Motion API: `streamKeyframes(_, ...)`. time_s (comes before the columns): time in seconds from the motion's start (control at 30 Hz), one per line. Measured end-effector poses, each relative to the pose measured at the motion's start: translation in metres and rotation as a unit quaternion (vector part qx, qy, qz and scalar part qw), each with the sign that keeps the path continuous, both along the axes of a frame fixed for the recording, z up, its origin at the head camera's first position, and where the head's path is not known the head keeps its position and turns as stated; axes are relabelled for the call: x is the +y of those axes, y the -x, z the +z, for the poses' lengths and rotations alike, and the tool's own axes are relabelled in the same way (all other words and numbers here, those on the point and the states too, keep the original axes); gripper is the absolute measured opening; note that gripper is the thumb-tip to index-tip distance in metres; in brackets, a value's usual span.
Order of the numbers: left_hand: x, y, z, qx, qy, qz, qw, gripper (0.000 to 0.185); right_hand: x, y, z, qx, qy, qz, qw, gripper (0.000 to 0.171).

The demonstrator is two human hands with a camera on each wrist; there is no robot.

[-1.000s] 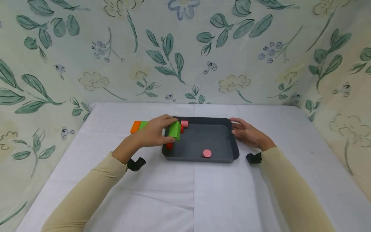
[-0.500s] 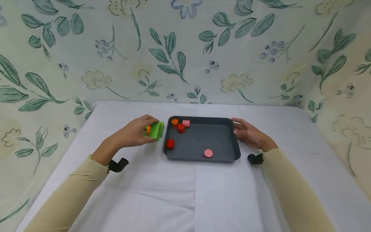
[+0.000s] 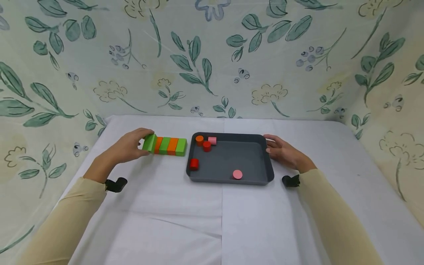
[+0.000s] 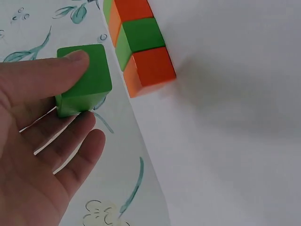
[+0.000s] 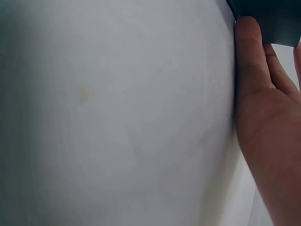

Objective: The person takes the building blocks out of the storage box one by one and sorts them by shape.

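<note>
left hand [image 3: 128,145]: pinching green block [image 4: 92,79]
right hand [image 3: 284,152]: kinda loose, against tray [image 3: 228,158]
block row [image 3: 172,146]: sideways, just right of left hand

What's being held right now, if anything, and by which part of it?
Left hand: a green block, pinched across opposite faces. Right hand: at the right side of the tray, no grip visible.

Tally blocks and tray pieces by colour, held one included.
Green blocks: 3, one in the left hand
Orange blocks: 2
Orange cylinder: 1
Red pieces: 2
Pink pieces: 2
Total: 10
</note>
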State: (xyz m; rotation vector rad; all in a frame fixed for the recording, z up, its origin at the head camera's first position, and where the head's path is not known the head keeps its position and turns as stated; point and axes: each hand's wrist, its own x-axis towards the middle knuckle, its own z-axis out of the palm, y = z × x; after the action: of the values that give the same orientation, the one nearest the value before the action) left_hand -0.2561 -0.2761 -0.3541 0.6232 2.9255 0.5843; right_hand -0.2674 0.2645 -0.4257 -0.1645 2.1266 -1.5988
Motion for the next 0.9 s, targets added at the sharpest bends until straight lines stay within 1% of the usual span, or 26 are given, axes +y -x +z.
streamKeyframes(0.23,-0.023,0.015,-0.010,-0.026,-0.001,0.046,0.9986,0.069,-0.001,0.001,0.000,0.002,-0.003,0.003,1.000,0.076)
streamKeyframes(0.4,-0.034,0.023,-0.017,-0.041,-0.004,0.061,0.9973,0.070,-0.004,0.000,0.001,0.001,-0.004,-0.002,1.000,0.076)
streamKeyframes(0.57,-0.036,0.030,-0.025,-0.059,0.006,0.075,0.9954,0.071,-0.004,0.002,0.001,0.003,-0.001,0.005,1.000,0.080)
streamKeyframes(0.67,-0.035,0.033,-0.028,-0.072,0.009,0.083,0.9940,0.071,-0.004,0.003,0.001,0.004,-0.006,0.009,1.000,0.078)
streamKeyframes(0.8,-0.031,0.037,-0.031,-0.075,0.008,0.082,0.9937,0.071,-0.002,0.003,0.001,0.004,-0.016,0.006,1.000,0.074)
streamKeyframes(0.9,-0.027,0.040,-0.034,-0.077,0.009,0.082,0.9936,0.071,0.001,0.004,0.001,0.003,-0.013,0.009,1.000,0.074)
